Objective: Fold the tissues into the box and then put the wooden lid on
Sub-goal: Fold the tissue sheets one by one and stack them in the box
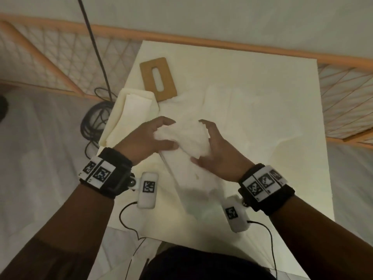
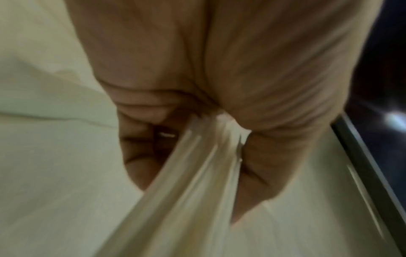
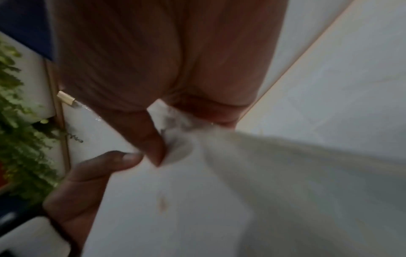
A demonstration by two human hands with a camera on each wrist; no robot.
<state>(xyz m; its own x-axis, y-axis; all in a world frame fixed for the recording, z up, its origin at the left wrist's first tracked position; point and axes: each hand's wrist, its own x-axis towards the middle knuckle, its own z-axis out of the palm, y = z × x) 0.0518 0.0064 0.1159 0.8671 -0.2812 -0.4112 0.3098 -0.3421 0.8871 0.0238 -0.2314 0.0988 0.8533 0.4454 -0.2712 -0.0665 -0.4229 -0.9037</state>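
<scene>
While both hands — left hand (image 1: 149, 136), right hand (image 1: 218, 150) — pinch it, tissue (image 1: 185, 138) stretches crosswise between them.

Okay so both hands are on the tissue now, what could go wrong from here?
1. The left hand and right hand both pinch the same tissue, bunched between them; pulling apart could tear it.
2. It already looks crumpled, so the fold may come out lumpy and sit badly in the box.
3. The wooden lid lies right behind the box, its near edge hidden; a careless reach might knock it.
</scene>
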